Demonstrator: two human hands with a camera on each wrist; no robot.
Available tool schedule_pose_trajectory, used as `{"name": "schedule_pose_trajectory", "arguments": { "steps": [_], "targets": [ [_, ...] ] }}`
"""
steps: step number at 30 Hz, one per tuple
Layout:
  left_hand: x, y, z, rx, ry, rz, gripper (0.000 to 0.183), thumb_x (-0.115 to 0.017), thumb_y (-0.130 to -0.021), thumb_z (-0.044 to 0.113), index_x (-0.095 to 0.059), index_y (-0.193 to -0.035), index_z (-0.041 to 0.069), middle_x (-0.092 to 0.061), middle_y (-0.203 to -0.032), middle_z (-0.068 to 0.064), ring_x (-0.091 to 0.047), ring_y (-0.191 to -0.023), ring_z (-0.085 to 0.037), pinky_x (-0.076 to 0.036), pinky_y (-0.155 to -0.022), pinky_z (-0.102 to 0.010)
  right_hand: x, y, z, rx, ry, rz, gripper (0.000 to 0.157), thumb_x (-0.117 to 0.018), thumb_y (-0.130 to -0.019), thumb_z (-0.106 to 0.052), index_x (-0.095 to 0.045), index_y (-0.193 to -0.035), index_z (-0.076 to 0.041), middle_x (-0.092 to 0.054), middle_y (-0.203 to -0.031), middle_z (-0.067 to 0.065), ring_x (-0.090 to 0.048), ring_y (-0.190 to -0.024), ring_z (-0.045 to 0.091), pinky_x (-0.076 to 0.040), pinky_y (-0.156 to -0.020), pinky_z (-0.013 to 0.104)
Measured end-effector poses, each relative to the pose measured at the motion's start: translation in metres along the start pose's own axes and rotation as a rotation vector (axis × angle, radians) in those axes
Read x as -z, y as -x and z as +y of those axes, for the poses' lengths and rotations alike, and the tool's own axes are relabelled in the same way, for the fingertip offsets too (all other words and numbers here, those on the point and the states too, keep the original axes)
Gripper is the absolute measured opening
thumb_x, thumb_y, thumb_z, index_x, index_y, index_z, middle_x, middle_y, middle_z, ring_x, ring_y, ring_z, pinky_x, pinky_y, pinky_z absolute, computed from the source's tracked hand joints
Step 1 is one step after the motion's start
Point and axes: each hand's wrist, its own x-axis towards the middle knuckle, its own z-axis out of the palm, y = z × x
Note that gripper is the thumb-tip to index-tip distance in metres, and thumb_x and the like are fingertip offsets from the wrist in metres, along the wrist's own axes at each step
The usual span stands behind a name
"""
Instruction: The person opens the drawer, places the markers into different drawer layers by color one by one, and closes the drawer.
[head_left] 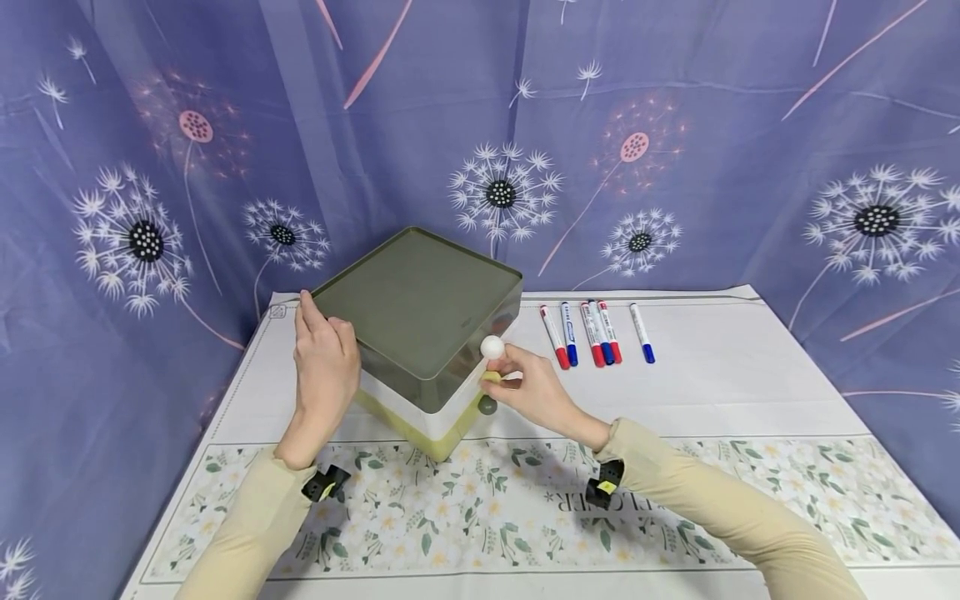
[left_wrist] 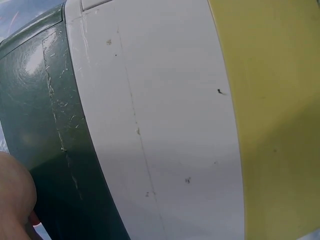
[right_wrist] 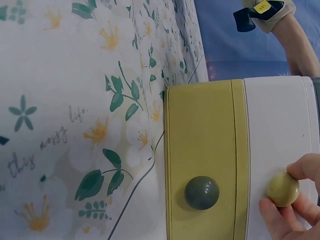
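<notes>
A small drawer box [head_left: 416, 300] stands at an angle on the table, with a dark green top tier, a white middle drawer [right_wrist: 277, 125] and a yellow bottom drawer [right_wrist: 202, 130]. My right hand [head_left: 536, 387] pinches the yellow knob [right_wrist: 283, 189] of the white drawer between thumb and fingers. Just above it sits a white knob [head_left: 492, 347], and below it a dark green knob [right_wrist: 202, 192]. With fingers extended, my left hand [head_left: 326, 358] rests against the left side of the box near its top edge. The left wrist view shows that side close up.
Several red and blue markers [head_left: 596, 333] lie on the white tablecloth [head_left: 720, 375], right of the box. A flower-print strip [head_left: 525, 508] runs along the front. Behind hangs a purple dandelion curtain [head_left: 420, 150], close to the box's back corner.
</notes>
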Motion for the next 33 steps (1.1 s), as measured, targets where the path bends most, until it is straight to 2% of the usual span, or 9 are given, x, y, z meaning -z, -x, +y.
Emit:
{"name": "schedule_pose_trajectory", "arguments": {
  "steps": [5,20,33],
  "targets": [
    [0.0,0.0,0.0,0.013,0.008,-0.004,0.056,-0.023,-0.095,0.019,-0.014,-0.142,-0.009,-0.025,-0.141,-0.034,-0.049,-0.105,-0.055,-0.042,-0.087,-0.056,0.007,0.005,-0.028,-0.019,-0.004,-0.013,0.019,-0.067,-0.077,-0.002,-0.059,-0.093,0.004,-0.066,-0.089,0.018,-0.064,-0.085,0.027,-0.054,-0.072,0.025],
    [-0.001,0.0,0.001,-0.005,0.012,0.018,0.056,-0.025,-0.095,0.019,-0.016,-0.141,-0.01,-0.027,-0.14,-0.034,-0.05,-0.103,-0.054,-0.043,-0.086,-0.056,0.008,0.007,-0.028,-0.025,-0.032,-0.028,0.017,-0.066,-0.078,-0.002,-0.057,-0.091,0.006,-0.064,-0.089,0.018,-0.063,-0.085,0.027,-0.053,-0.073,0.023],
    [-0.001,0.0,0.0,0.007,0.009,0.012,0.056,-0.025,-0.095,0.019,-0.016,-0.142,-0.01,-0.027,-0.141,-0.034,-0.05,-0.103,-0.054,-0.042,-0.087,-0.056,0.01,0.009,-0.027,-0.004,-0.038,-0.027,0.016,-0.066,-0.078,0.0,-0.058,-0.091,0.005,-0.063,-0.088,0.018,-0.063,-0.085,0.028,-0.054,-0.073,0.027]
  ]
}}
